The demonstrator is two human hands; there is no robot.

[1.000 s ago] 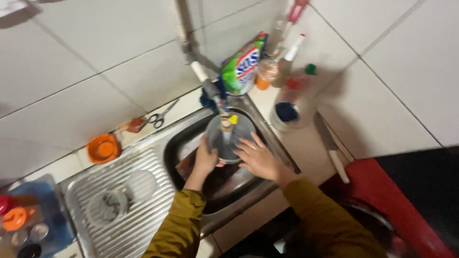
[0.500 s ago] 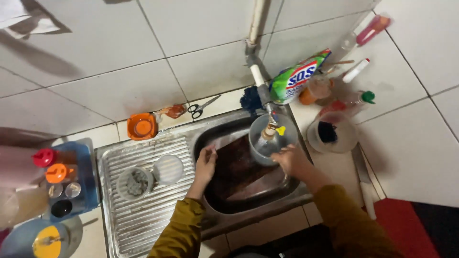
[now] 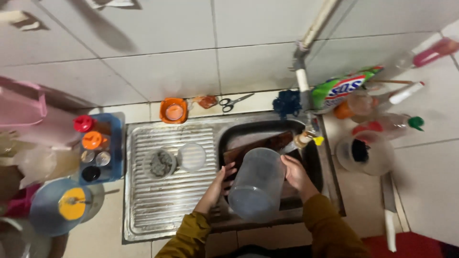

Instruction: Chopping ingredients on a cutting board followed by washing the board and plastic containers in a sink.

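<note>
Left hand: the left hand (image 3: 224, 177) lies flat against the left side of the clear plastic jug (image 3: 256, 184), fingers spread over its wall, steadying rather than wrapping it
Right hand: the right hand (image 3: 295, 172) clasps the jug's right side near the rim, fingers curled onto the wall, thumb hidden behind it
Jug: a translucent, tall container held between both hands over the sink basin (image 3: 315, 162), tilted with its base toward the person and its mouth toward the wall
Basin: a dark brown board (image 3: 260, 145) lies slanted inside it, partly behind the jug
Tap: a white pipe (image 3: 302, 80) runs down the tiled wall to a tap with a yellow handle (image 3: 308, 139) just above the jug's rim
Drainboard: the ribbed steel drainboard (image 3: 167, 200) holds a small bowl of grey matter (image 3: 159, 163) and a round clear lid (image 3: 191, 156) side by side
Back ledge: an orange cup (image 3: 173, 110), scissors (image 3: 234, 101) and a dark blue scrubber (image 3: 287, 102)
Right counter: a green detergent bag (image 3: 342, 88), bottles and a knife (image 3: 388, 210)
Left counter: a blue tray (image 3: 117, 143) with small jars
</note>
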